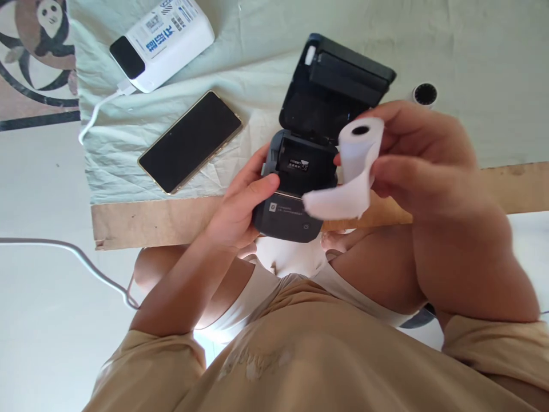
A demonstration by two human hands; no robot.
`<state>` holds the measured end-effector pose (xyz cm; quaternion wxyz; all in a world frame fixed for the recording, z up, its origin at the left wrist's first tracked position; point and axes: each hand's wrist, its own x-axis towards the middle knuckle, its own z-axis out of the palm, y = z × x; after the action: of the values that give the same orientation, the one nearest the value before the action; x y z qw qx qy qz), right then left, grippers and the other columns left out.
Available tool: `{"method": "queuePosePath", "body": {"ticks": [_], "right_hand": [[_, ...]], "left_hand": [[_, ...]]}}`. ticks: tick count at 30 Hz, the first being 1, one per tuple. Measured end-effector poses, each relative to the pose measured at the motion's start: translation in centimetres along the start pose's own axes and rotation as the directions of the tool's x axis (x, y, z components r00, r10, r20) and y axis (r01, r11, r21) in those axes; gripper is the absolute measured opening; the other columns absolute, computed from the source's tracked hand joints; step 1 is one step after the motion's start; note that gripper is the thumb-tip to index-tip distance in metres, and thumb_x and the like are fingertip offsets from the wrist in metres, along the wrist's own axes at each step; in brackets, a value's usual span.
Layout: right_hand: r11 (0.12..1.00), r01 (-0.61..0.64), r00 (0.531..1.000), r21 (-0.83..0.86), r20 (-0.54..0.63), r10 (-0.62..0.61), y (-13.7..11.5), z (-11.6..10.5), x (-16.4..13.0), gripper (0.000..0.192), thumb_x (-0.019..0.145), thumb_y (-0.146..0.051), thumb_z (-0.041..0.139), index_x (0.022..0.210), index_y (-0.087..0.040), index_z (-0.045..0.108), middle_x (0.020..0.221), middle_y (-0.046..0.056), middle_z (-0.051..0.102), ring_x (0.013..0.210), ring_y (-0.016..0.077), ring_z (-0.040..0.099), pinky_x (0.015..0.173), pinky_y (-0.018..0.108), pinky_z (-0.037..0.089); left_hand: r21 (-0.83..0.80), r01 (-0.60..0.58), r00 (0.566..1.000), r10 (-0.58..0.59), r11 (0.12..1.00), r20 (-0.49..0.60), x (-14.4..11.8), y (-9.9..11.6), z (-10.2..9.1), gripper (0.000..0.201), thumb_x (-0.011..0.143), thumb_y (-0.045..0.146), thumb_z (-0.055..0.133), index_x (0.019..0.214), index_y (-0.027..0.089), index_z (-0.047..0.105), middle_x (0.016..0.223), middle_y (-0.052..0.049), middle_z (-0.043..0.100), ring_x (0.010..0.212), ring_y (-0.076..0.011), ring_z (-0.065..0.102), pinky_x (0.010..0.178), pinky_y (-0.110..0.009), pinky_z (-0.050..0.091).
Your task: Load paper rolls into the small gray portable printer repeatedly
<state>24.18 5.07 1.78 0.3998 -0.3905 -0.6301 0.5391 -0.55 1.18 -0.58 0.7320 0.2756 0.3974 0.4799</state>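
Observation:
My left hand [244, 203] grips a dark portable label printer [287, 214] by its left side, thumb on the top edge. The printer's lid [334, 80] stands swung back, and its paper bay [300, 166] shows a small printed label with no roll inside. Just right of the bay, my right hand [420, 151] holds a white paper roll [358, 146] between thumb and fingers. A strip of paper hangs loose from the roll, curling left over the printer's front right part. The roll's dark core hole faces up.
A phone [191, 142] lies on the pale green cloth [257, 51] left of the printer. Beyond it is a white power bank [167, 43] with a cable [100, 109]. A small white roll [425, 94] stands behind my right hand. The wooden table edge [171, 220] runs before my knees.

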Motion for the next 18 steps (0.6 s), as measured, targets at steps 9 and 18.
{"method": "queuePosePath", "body": {"ticks": [9,18], "right_hand": [[0.874,-0.01,0.949,-0.487,-0.279,-0.144,5.3,-1.6,0.3,0.028,0.095,-0.057,0.082,0.104,-0.032,0.071,0.099,0.004,0.075,0.091,0.023,0.07,0.079,0.042,0.06],[0.636,0.053,0.966,-0.77,-0.123,-0.229,4.2,-0.6,0.2,0.026,0.095,-0.034,0.082,0.116,-0.032,0.067,0.112,0.008,0.08,0.099,0.0299,0.075,0.09,0.049,0.063]], "left_hand": [[0.006,0.041,0.98,-0.039,0.999,-0.193,0.6,0.3,0.7,0.054,0.095,0.07,0.069,0.121,0.023,0.076,0.082,-0.006,0.076,0.107,-0.0372,0.084,0.077,-0.04,0.067],[0.0,0.057,0.985,-0.057,0.998,-0.164,0.5,0.4,0.6,0.032,0.092,0.052,0.073,0.107,0.024,0.075,0.077,-0.004,0.073,0.095,-0.0321,0.085,0.065,-0.031,0.061]]}}
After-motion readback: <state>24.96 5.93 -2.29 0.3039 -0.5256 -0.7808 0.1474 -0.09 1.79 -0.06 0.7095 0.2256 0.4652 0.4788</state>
